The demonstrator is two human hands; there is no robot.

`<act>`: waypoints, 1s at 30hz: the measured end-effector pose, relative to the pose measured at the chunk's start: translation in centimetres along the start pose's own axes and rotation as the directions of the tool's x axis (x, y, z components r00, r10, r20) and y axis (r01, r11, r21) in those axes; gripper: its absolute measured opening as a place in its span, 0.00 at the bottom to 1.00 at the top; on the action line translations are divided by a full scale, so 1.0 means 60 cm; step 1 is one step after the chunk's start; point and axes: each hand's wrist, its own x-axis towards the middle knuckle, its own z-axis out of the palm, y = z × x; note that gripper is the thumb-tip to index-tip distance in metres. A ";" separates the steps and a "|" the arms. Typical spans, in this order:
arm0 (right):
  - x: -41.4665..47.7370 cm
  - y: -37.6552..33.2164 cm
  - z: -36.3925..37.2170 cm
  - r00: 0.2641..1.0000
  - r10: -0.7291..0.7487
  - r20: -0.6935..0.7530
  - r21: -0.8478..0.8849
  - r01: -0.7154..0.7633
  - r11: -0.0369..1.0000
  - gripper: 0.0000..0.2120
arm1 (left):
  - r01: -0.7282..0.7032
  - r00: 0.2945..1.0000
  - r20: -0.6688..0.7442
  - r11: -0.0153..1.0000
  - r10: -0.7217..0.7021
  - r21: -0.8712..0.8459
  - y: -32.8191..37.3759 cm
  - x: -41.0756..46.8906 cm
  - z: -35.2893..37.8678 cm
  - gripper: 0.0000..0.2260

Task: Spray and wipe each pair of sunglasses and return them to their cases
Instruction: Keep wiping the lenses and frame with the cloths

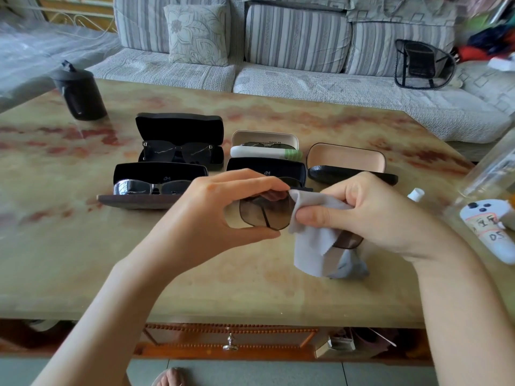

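Observation:
Above the table's middle, my left hand (220, 207) pinches one brown-tinted lens of the sunglasses (264, 211) between thumb and fingers. My right hand (362, 210) pinches a grey wiping cloth (317, 246) around the other lens, most of which the cloth hides. Behind them lie several open cases: a black one with dark sunglasses (181, 143), a black one with clear-framed glasses (156, 182), a white one with glasses (264, 146), a black one (267, 169) partly behind my hands, and an empty black case with a peach lining (348, 162).
A dark cylindrical pouch (79, 93) stands at the table's far left. At the right edge are a small white bottle cap (415, 195), a clear bottle (490, 168) and a white labelled object (490, 229). A striped sofa (278, 51) runs behind the marble table (111, 260).

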 end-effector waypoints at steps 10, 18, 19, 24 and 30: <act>-0.014 -0.008 -0.019 0.996 0.054 0.066 0.126 -0.062 0.990 0.18 | 0.076 0.997 -0.028 0.996 -0.077 -0.047 -0.006 -0.001 -0.008 0.21; -0.027 0.003 -0.039 0.989 0.024 0.148 0.096 -0.039 0.995 0.01 | 0.074 0.996 -0.049 0.997 -0.075 -0.027 -0.009 -0.001 -0.019 0.22; -0.026 0.008 -0.040 0.987 0.032 0.155 0.097 -0.048 0.994 0.02 | 0.071 0.996 -0.051 0.997 -0.072 -0.025 -0.009 -0.001 -0.019 0.22; -0.015 0.011 -0.025 0.990 0.069 0.126 0.041 -0.074 0.996 0.11 | 0.052 0.998 -0.027 0.998 -0.053 -0.023 -0.005 -0.002 -0.006 0.22; -0.006 0.000 -0.005 0.997 0.045 0.064 0.076 -0.050 0.996 0.12 | 0.028 1.000 -0.008 1.000 -0.028 -0.013 -0.007 -0.002 -0.002 0.22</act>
